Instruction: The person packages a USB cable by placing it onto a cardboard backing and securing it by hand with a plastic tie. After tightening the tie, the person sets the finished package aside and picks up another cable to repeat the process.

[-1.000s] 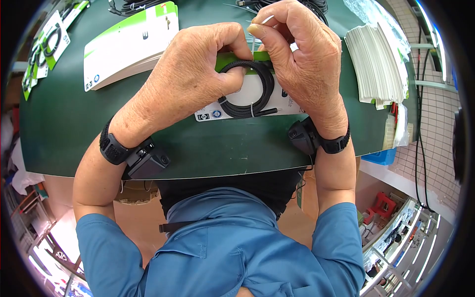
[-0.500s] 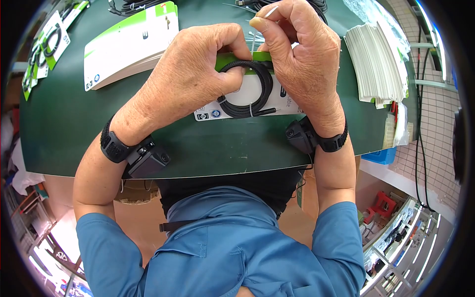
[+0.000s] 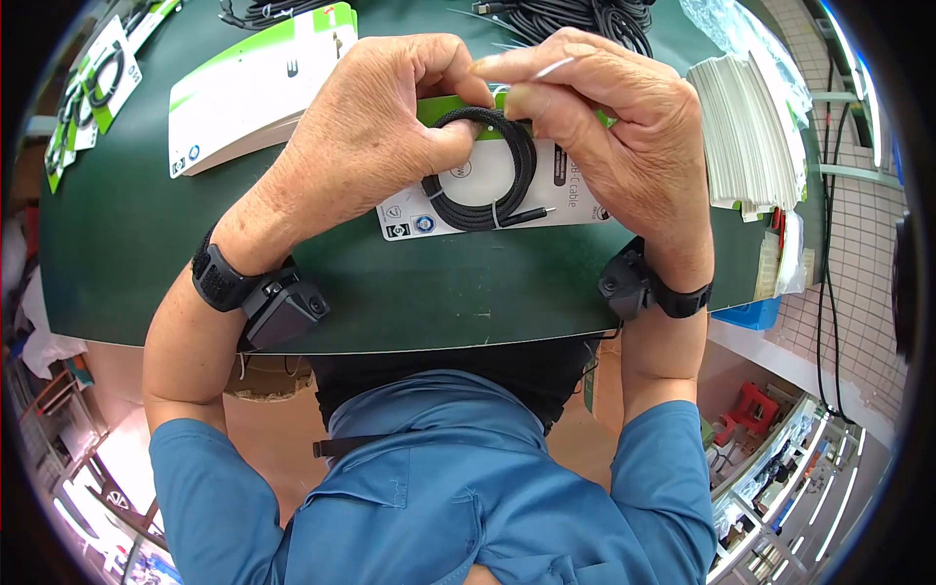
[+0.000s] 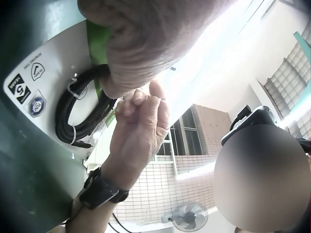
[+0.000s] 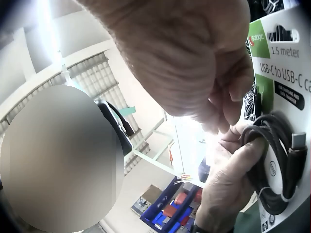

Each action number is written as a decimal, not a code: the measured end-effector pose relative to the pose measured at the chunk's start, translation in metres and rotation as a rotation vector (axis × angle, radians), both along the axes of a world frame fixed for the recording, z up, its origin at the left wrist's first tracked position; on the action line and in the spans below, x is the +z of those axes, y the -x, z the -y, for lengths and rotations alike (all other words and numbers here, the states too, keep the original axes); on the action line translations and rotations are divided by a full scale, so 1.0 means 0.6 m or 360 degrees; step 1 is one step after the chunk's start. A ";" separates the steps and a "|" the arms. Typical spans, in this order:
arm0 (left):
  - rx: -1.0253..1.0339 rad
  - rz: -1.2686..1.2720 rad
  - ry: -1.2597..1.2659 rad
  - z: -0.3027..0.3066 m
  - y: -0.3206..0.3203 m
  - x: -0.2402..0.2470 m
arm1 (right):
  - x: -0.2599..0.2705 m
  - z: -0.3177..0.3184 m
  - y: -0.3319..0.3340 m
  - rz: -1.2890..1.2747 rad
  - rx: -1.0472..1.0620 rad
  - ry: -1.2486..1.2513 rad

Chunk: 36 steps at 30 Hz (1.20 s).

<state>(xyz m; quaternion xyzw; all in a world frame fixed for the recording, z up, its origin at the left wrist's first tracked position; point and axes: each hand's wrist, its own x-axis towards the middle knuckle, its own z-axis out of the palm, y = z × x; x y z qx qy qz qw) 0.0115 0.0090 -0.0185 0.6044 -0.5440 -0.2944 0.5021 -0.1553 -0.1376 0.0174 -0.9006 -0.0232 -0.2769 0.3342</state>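
My left hand (image 3: 356, 136) grips a white and green printed card (image 3: 585, 205) with a coiled black braided USB-C cable (image 3: 527, 175) lying against it. The thumb goes through the loop and presses on the coil, while the index finger is at the card's green edge. Small white ties bind the coil, and a metal plug (image 5: 298, 141) shows in the right wrist view. Beside the upper part of the coil, my right hand (image 3: 634, 127) pinches a thin white cable tie (image 3: 554, 68) between thumb and fingers. Its other fingers are partly hidden behind the card.
A stack of similar cards (image 3: 244, 97) lies to the left, another stack (image 3: 746, 132) to the right. Bundles of black cable (image 3: 585, 19) lie at the back. Finished-looking carded cables (image 3: 102, 78) sit at the far left of the green table (image 3: 409, 292).
My right hand has moved right and slightly down, and the white tie now shows farther right. More of the card's print is uncovered. My left hand keeps its grip on card and coil.
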 end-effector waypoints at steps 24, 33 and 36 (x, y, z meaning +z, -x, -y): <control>-0.0005 -0.0109 -0.0014 -0.003 -0.014 0.011 | 0.013 -0.019 0.008 -0.0103 -0.0180 -0.0014; 0.0060 -0.0173 0.0128 -0.004 -0.026 0.016 | 0.009 -0.011 -0.008 0.0277 -0.0013 0.0335; 0.0035 -0.0169 0.0146 -0.005 -0.026 0.022 | -0.002 -0.015 -0.015 0.0423 -0.0024 0.0281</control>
